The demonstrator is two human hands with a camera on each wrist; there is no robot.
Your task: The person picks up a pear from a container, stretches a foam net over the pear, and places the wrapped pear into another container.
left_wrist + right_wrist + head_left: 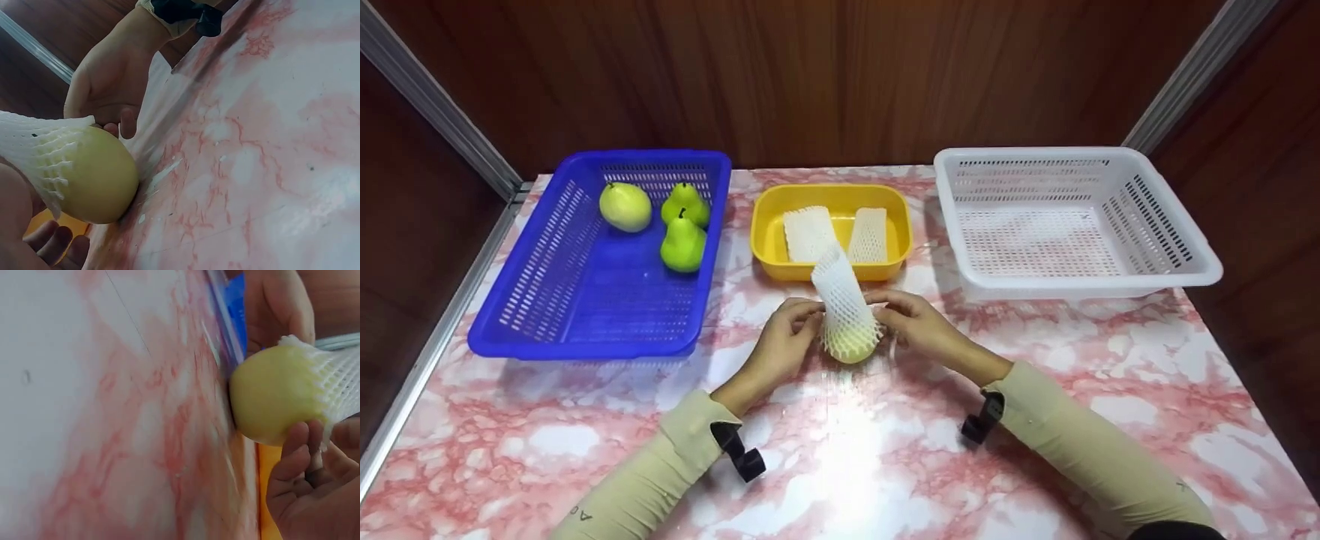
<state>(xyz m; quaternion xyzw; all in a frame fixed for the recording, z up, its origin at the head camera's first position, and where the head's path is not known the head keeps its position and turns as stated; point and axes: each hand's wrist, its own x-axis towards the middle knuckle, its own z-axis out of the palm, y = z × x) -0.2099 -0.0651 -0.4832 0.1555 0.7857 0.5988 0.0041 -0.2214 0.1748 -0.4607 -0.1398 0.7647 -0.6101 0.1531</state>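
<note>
A pale yellow fruit (851, 351) stands on the marbled table between both hands, its upper part inside a white foam net sleeve (840, 292). The sleeve's long free end tilts up and back toward the yellow bin. At the fruit's left side, my left hand (784, 341) pinches the net's lower rim. My right hand (922, 326) pinches that rim from the right, and the right wrist view shows its fingertips (298, 439) against fruit and net. Bare yellow skin of the fruit (104, 174) shows below the rim in the left wrist view.
A blue basket (585, 349) at left holds a yellow fruit (625, 207) and two green pears (684, 244). Behind the hands, a yellow bin (757, 244) contains more foam nets (808, 232). A white basket (1080, 283) stands at the right. Wooden panels border the table.
</note>
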